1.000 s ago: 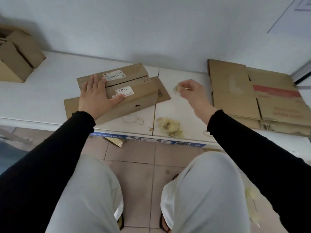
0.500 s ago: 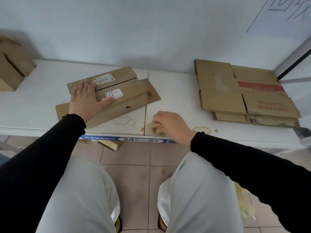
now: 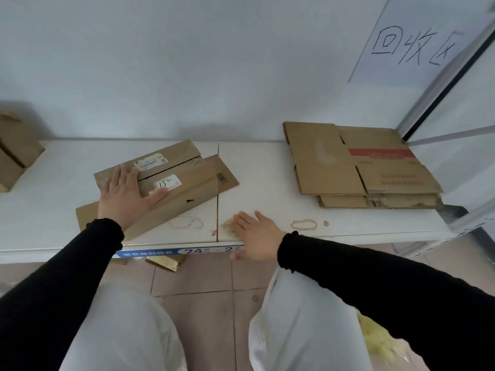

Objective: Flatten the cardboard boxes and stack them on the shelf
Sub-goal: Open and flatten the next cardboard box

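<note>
A flattened brown cardboard box (image 3: 187, 183) with white labels lies on the white shelf (image 3: 262, 188), left of centre. My left hand (image 3: 126, 196) presses flat on its near left part, fingers spread. My right hand (image 3: 257, 234) lies open at the shelf's front edge, fingers straight, touching a yellowish wad of tape (image 3: 227, 225). A stack of flattened boxes (image 3: 356, 167), the top one with a red stripe, rests at the right end of the shelf.
Unflattened brown boxes (image 3: 16, 153) stand at the far left of the shelf. A white wall with a handwritten paper sign (image 3: 417, 44) rises behind. A metal upright (image 3: 442, 84) bounds the right. Scraps of tape (image 3: 166, 263) lie on the tiled floor.
My right hand came down from above the shelf to the tape wad at the front edge, then opened flat over it. My left hand stayed pressed on the box.
</note>
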`<state>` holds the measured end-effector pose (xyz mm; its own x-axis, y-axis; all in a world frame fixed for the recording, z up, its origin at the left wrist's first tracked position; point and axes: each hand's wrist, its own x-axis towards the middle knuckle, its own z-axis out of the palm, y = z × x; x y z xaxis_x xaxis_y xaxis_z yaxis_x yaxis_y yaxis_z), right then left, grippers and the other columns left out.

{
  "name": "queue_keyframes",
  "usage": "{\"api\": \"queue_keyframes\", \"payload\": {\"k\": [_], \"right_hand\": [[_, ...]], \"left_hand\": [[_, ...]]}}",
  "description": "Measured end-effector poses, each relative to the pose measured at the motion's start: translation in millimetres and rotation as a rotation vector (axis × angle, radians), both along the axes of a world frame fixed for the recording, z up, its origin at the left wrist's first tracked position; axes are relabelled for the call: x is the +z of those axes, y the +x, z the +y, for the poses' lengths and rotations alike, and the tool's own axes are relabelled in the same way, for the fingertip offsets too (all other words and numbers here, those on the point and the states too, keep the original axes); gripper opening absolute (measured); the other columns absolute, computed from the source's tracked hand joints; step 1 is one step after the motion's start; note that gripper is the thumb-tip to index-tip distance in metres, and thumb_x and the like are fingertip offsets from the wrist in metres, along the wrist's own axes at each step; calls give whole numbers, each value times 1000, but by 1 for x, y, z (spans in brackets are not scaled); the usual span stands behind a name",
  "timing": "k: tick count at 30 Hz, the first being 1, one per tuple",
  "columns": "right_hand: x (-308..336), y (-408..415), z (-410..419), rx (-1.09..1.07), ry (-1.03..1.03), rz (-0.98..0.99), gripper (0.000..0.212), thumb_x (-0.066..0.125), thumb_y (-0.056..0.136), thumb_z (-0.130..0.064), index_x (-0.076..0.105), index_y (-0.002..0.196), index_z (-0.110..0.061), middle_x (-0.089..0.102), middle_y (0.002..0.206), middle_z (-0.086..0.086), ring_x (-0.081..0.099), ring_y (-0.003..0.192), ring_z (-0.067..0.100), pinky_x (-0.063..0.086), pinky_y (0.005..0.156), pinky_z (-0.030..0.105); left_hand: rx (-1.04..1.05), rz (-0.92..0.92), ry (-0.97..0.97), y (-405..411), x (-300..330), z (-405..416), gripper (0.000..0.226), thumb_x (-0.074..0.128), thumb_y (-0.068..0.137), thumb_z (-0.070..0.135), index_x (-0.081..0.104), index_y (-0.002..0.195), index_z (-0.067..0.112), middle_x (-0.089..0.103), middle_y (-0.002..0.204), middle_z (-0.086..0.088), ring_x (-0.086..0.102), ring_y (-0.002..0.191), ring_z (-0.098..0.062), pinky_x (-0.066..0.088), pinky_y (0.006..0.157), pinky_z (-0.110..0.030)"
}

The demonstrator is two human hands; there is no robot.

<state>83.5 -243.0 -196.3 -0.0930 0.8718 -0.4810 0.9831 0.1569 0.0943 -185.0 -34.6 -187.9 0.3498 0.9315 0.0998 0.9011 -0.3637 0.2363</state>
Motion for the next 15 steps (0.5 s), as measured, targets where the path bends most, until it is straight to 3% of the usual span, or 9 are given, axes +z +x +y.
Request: {"api": "queue_keyframes", "payload": {"k": [3,5,7,8,9,11,13,15], "right_hand": [[8,-6,3,60,62,-2,106,36,86,-85,23,159,-9,26,163,10,9,153,28,18,122,50],[17,-8,10,11,62,78,96,34,85,-87,49,144,-12,48,142,9,30,133,29,37,107,45],[33,-8,24,-206,-63,234,92,25,83,-90,61,115,-13,46,139,9,34,124,27,39,103,46],[42,-5,32,-352,-132,343,92,21,80,-93,61,105,-13,41,147,13,33,131,29,35,109,49],[50,-1,39,-480,-193,450,96,17,80,-94,64,108,-15,36,155,15,29,142,32,28,115,53],[62,11,49,-607,-288,644,105,10,84,-90,63,134,-14,35,160,13,26,150,31,15,122,54],[70,21,58,-651,-328,727,99,8,91,-83,52,147,-14,61,139,9,43,140,28,14,122,54],[79,25,73,-681,-233,697,84,14,98,-74,48,146,-15,76,110,6,63,115,26,26,112,53]], "left_hand": [[-12,6,-44,-1,5,2,111,29,79,93,27,156,13,16,167,-13,7,156,-26,8,126,-48],[-26,18,-79,-2,10,3,109,32,80,90,25,157,13,14,168,-12,6,156,-25,6,126,-47],[-37,33,-138,-2,15,6,106,36,83,85,21,159,13,11,169,-10,5,156,-25,4,125,-46],[-42,41,-167,-2,17,8,104,37,84,83,19,160,14,9,169,-10,4,156,-25,3,125,-45],[-46,43,-194,-3,18,10,101,40,87,79,18,160,14,8,169,-9,3,156,-24,2,125,-45],[-54,27,-227,-5,20,15,91,45,93,69,18,161,14,7,169,-10,3,156,-25,2,125,-46],[-60,6,-260,-8,21,19,80,48,99,57,19,161,14,7,169,-10,3,156,-26,3,125,-46],[-68,-11,-309,-10,25,24,77,48,101,52,19,161,15,7,169,-9,3,156,-24,3,125,-44]]}}
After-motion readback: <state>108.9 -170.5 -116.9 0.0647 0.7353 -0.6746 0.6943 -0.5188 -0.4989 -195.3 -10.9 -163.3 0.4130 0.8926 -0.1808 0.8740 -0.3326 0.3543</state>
